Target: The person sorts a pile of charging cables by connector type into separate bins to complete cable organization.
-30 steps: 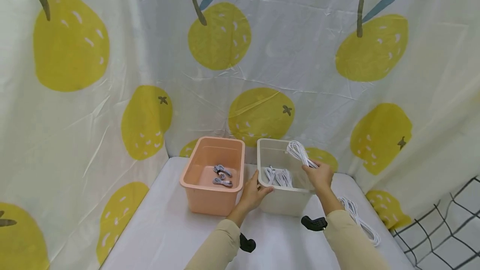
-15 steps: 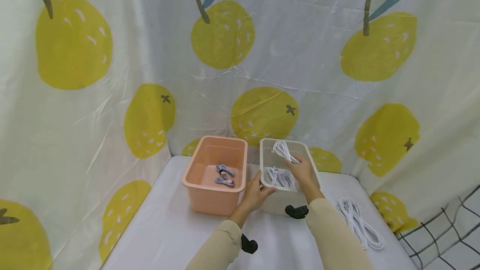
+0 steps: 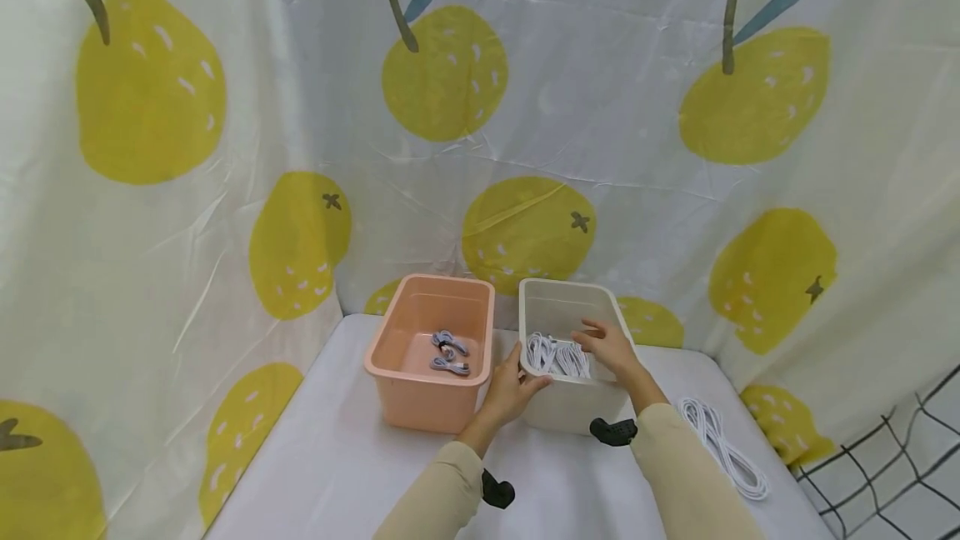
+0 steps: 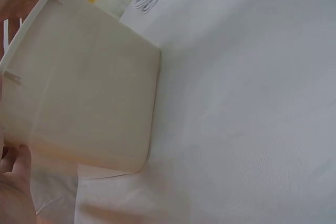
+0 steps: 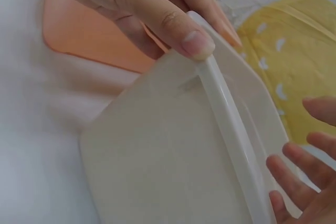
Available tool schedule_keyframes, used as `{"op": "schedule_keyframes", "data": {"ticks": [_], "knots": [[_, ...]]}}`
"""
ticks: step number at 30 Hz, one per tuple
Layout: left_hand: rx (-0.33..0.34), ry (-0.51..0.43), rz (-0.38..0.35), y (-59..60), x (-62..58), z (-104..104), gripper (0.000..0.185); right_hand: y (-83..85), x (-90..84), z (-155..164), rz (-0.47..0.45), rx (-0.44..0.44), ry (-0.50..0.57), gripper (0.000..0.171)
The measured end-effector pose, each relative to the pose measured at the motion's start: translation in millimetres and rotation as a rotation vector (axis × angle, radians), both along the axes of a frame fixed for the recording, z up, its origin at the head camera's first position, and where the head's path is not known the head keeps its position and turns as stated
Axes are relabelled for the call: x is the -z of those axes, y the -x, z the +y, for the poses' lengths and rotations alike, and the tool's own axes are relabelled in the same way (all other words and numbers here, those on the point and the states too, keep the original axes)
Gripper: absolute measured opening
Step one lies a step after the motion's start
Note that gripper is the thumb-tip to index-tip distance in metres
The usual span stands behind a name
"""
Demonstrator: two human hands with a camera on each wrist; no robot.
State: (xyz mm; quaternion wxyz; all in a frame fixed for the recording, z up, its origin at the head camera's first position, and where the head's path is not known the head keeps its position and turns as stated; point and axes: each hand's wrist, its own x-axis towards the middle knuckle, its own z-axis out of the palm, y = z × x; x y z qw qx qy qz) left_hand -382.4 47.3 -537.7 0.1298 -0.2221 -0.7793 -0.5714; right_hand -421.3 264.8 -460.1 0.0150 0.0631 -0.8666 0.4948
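My left hand grips the near left corner of a cream plastic bin; in the right wrist view its thumb lies over the rim. Inside that bin are several bundled white cables by the near wall. Over the right part of the same bin, my right hand has its fingers spread and holds nothing. The right wrist view shows those fingertips beside the rim.
Left of the cream bin stands a peach bin holding small grey cables. A long coil of white cable lies on the white table at the right. A fruit-print curtain hangs behind, and black wire mesh is at lower right.
My right hand has moved a white cable bundle left over the cream bin and let go of it inside, then drawn slightly back to the right. My left hand has kept its grip.
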Motion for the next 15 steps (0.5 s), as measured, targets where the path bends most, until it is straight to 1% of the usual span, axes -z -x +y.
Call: {"op": "schedule_keyframes", "data": {"ticks": [3, 8, 12, 15], "knots": [[0.008, -0.01, -0.01, 0.4, 0.9, 0, 0.087, -2.5, -2.3, 3, -0.003, 0.016, -0.02, 0.064], [0.016, -0.025, -0.014, -0.1, 2.6, 2, 0.086, -5.4, -5.7, 7, -0.002, 0.003, -0.049, 0.067], [0.01, -0.026, -0.019, -1.0, 1.3, 1, 0.087, -6.3, -11.1, 10, 0.009, 0.0, -0.077, 0.069], [0.009, -0.03, -0.021, -2.2, -0.5, 0, 0.087, -8.7, -17.1, 12, 0.011, 0.015, -0.093, 0.07]]}}
